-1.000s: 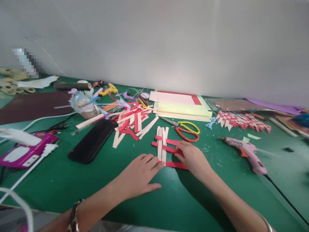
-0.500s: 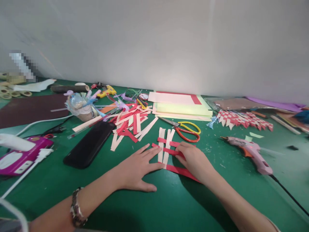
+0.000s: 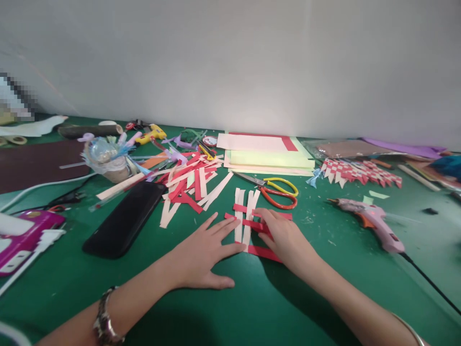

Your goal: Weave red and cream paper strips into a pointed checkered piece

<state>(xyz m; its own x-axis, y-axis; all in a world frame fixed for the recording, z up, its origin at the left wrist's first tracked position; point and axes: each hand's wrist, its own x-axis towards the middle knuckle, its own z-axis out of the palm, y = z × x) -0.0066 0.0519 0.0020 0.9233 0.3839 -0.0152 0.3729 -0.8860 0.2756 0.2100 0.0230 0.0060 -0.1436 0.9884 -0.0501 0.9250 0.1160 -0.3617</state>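
As two pink strips are held on the table by the spread left hand, the middle red strip is pinched by the right hand, three reds crossed, loose pile left unwoven

No text, brand, number or sign can be read across the green worktable. At its far side, a small round red-and-white disc bears markings too small to make out. At left, a brownish-gold oval patch on the glossy magenta plastic socket box is too blurred to decipher, as is a small dark patch on the grip of the pale pink plastic glue gun. Pixelation masks a pale-and-dark object at the left edge.
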